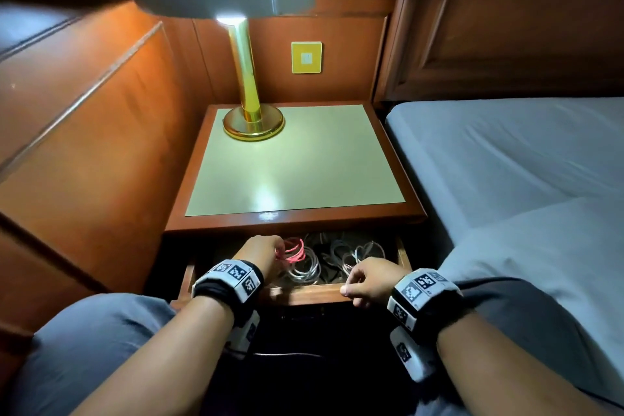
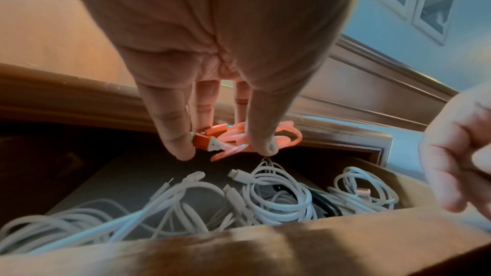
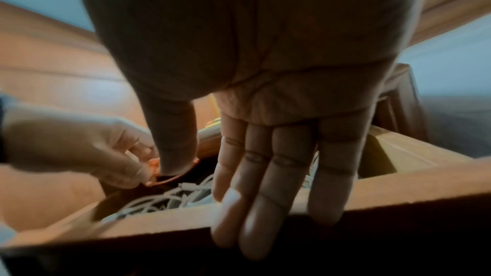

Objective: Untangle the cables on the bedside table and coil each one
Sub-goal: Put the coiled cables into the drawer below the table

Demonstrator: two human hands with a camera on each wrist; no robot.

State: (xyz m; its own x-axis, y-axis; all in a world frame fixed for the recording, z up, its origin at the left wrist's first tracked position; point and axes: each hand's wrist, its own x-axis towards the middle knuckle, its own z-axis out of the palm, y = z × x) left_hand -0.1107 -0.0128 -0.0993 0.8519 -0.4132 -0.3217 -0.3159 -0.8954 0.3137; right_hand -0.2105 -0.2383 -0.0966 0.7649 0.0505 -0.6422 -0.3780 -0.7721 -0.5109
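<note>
lit brass lamp (image 1: pixel 248 84) — yellow wall plate (image 1: pixel 306 57), bed (image 1: pixel 506 159)

A lit lamp with a brass stem and pale dome shade (image 1: pixel 250 78) throws warm light on reddish wood-panelled walls (image 1: pixel 101 118). A yellow square wall plate (image 1: pixel 306 57) sits behind it. A grey-sheeted bed (image 1: pixel 506 159) meets a dark wooden headboard (image 1: pixel 506 20).

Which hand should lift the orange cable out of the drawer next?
Left. The left hand already pinches the orange cable above the white cables; the right hand rests on the drawer front.
</note>
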